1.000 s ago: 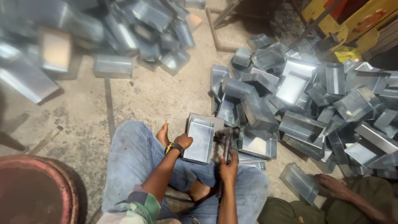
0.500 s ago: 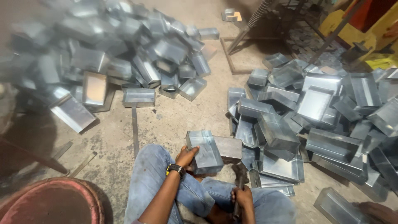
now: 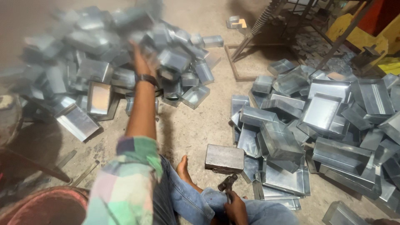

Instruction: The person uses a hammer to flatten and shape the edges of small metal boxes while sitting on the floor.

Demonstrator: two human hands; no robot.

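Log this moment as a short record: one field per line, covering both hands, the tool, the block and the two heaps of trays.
left hand: stretched out over the left heap, blurred, seemingly empty
right hand: gripping the hammer low by the lap
metal block: on the floor beside the bare foot
left heap: jumbled metal trays
right heap: metal trays, many with open side up
floor: dusty concrete between the heaps

Grey metal trays (image 3: 321,110), checked pastel sleeve (image 3: 125,179)
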